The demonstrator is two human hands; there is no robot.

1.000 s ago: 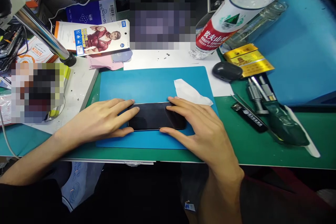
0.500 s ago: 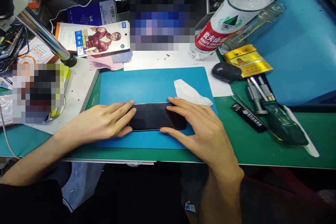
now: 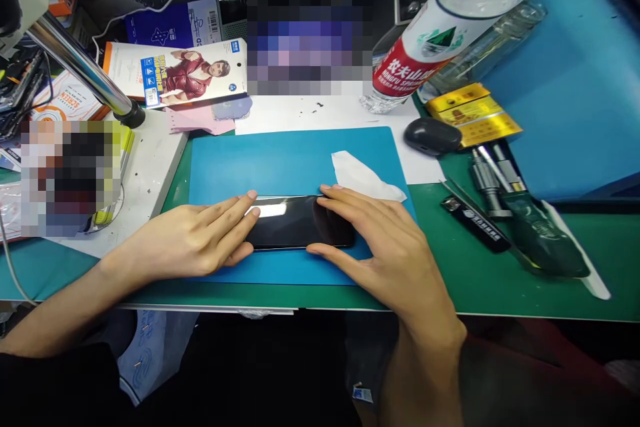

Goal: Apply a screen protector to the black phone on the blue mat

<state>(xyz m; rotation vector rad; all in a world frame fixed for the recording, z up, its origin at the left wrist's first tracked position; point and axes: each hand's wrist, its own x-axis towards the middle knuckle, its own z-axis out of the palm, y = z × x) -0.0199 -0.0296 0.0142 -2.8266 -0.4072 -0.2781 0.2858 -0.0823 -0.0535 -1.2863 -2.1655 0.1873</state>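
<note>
A black smartphone (image 3: pixel 287 230) lies flat on the light blue mat (image 3: pixel 260 157), its long side running left to right. Its dark glass face carries a bright reflection near the left end. My left hand (image 3: pixel 200 237) grips that end, with fingers at the far edge and on the face and the thumb at the near edge. Around the right end, my right hand (image 3: pixel 383 240) is curved, fingertips along the far side and thumb along the near side. Both ends of the phone are partly hidden by my hands. Behind my right fingers lies a white wipe (image 3: pixel 363 175).
At the back right a large water bottle (image 3: pixel 415 57) leans over a black mouse (image 3: pixel 433 137) and a gold packet (image 3: pixel 475 113). A black lighter (image 3: pixel 475 223) and several tools lie on the right. A lamp pole (image 3: pixel 83 67) and printed boxes (image 3: pixel 195 73) stand back left.
A bright reflection has appeared on the left part of the phone's face. Both hands keep nearly the same place on the phone.
</note>
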